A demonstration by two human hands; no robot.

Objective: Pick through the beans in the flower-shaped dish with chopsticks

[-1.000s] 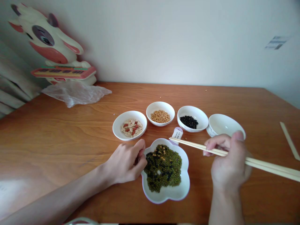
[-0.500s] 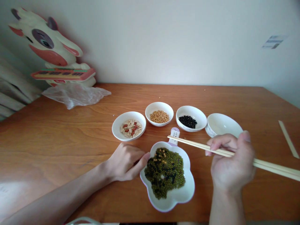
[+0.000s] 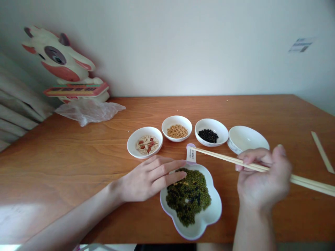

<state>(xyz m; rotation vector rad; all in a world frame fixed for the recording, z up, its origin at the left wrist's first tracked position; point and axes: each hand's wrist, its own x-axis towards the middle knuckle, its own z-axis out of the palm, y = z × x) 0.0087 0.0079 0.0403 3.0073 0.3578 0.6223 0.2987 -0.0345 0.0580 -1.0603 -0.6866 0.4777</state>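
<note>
My right hand [image 3: 263, 174] holds a pair of chopsticks [image 3: 225, 158], their tips close together by the labelled handle [image 3: 191, 155] of a flower-shaped dish [image 3: 209, 223]. Green beans [image 3: 201, 184] fill much of that dish, mixed with black beans and a few yellow ones. My left hand [image 3: 154, 176] reaches over the dish's left rim with fingers stretched out, the fingertips above the beans; whether they touch them I cannot tell. Behind the dish stand white bowls: one with peanuts [image 3: 147, 144], one with yellow soybeans [image 3: 177, 131], one with black beans [image 3: 208, 136].
A fourth white bowl [image 3: 248, 139] stands at the right of the row, partly behind my right hand. A pale strip [image 3: 322, 152] lies at the far right. At the back left, a cow-shaped toy keyboard [image 3: 75, 69] stands behind a crumpled plastic bag [image 3: 90, 111].
My left hand has opened from its grip at the dish's rim and its fingers now extend over the beans. The view has shifted slightly. The chopsticks stay near the dish's handle.
</note>
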